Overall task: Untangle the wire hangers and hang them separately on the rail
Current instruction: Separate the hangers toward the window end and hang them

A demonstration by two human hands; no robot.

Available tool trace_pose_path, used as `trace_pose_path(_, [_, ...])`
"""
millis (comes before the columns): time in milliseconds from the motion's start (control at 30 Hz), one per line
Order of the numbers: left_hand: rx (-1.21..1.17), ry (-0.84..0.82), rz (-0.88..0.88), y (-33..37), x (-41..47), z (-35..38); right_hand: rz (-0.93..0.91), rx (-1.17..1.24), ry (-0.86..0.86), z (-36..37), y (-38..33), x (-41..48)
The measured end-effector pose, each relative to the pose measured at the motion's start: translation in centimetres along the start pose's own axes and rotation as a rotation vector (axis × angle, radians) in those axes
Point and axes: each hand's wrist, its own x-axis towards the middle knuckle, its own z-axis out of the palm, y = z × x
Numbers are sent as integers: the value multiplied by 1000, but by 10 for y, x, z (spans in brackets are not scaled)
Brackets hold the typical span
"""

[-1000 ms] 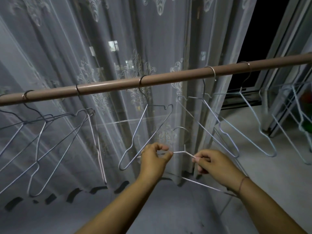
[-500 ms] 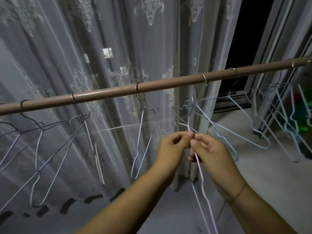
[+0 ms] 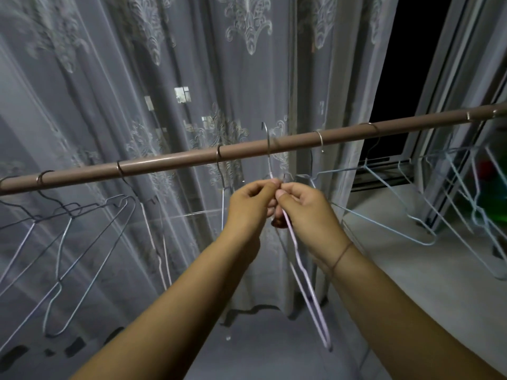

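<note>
The hook could miss the rail (image 3: 164,167) or snag the neighbouring hanger (image 3: 320,141), as thin wire twists easily. The left hand (image 3: 248,204) and right hand (image 3: 307,212) each hold a tight pinch grip on the lilac hanger (image 3: 290,234) at its neck. Its hook rises above them across the rail and its body dangles below.

Brown rail (image 3: 170,163) slanting across; wire hangers (image 3: 320,141) hooked along it, spaced apart.

Light was dim, cool and grainy. Up and right of the right hand (image 3: 307,212), the window opening (image 3: 397,78) was pure black. Above the left hand (image 3: 251,204), small bright panes glowed through the curtain (image 3: 164,78). The lilac hanger (image 3: 304,275) pinched in both hands was sharp. The hangers (image 3: 466,193) far right of the hands were blurred, and the rail (image 3: 170,167) looked bowed.
</note>
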Motion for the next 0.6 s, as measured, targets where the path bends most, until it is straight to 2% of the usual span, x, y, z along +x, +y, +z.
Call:
trace_pose_path(67, [44,42,-35,-3,2,-5,-26,-165,-5,1,8,1])
trace_pose_path(167, [91,63,-82,-11,3,-12,-194,-511,152,-11,20,-3])
trace_pose_path(233, [104,65,-102,-13,2,-17,-258,-584,271,-23,23,-6])
trace_pose_path(400, [138,55,-110,-12,0,-20,-265,-728,465,-54,28,-4])
trace_pose_path(533, [150,53,-112,-13,1,-17,-295,-805,540,-71,26,-1])
trace_pose_path(600, [159,58,-122,-13,2,-15,-265,-836,516,-80,25,4])
